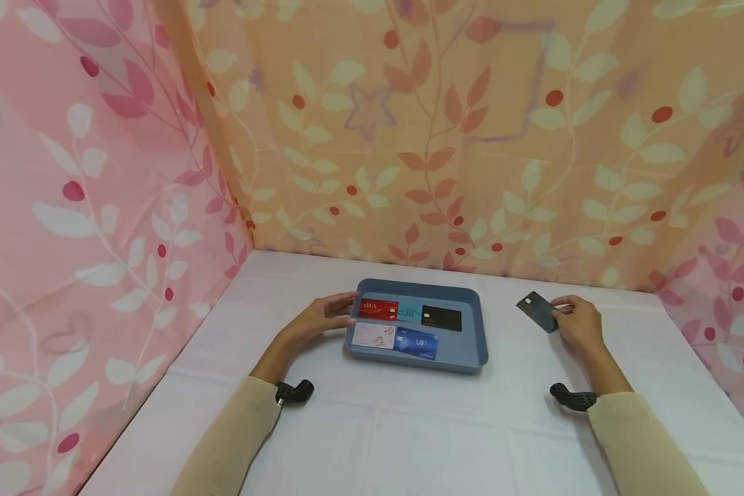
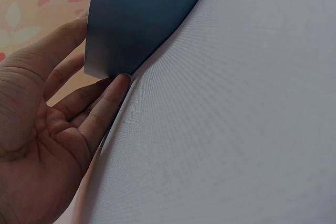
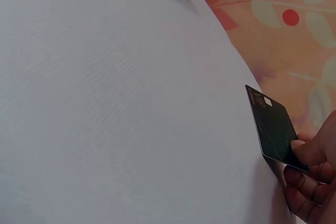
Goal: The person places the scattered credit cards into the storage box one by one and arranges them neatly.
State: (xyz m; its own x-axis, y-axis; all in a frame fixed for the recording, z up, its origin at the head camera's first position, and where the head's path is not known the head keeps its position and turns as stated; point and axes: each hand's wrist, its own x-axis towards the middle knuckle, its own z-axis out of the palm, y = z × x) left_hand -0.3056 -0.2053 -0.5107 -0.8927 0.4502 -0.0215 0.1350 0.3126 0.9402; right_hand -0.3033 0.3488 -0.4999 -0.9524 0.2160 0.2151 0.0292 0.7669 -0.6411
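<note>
A blue-grey tray sits on the table with several cards lying flat inside. My left hand is at its left side; the left wrist view shows fingers at the tray's wall, one digit reaching over the rim and others low against it. Between thumb and fingers, my right hand pinches a dark VIP card at one end, tilted over the table to the right of the tray. Inside the tray are a red card, a light blue card, a black card, a white card and a blue card.
White cloth covers the table. Patterned orange fabric hangs along its back edge, with pink patterned fabric on the left and more on the right. A black strap-on device is on the left wrist, another on the right.
</note>
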